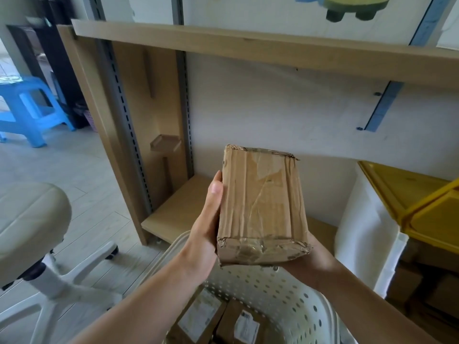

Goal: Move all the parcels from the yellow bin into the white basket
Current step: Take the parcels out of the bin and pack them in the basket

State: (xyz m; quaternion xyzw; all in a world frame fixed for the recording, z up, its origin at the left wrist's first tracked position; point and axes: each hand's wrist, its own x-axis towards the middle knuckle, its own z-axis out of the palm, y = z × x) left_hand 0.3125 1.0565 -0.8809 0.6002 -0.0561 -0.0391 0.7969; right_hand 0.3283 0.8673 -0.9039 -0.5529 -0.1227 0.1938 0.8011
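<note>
You hold a taped cardboard parcel above the white basket, where two labelled parcels lie. Your left hand grips its side, your right hand cups it from beneath; the yellow bin sits right.

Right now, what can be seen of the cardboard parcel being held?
The cardboard parcel is a flat brown box wrapped in clear tape, creased, with torn, crushed corners. It is held above the white basket, tilted with its broad face up. The left hand grips its left edge, thumb on top; the right hand supports it from beneath.
</note>
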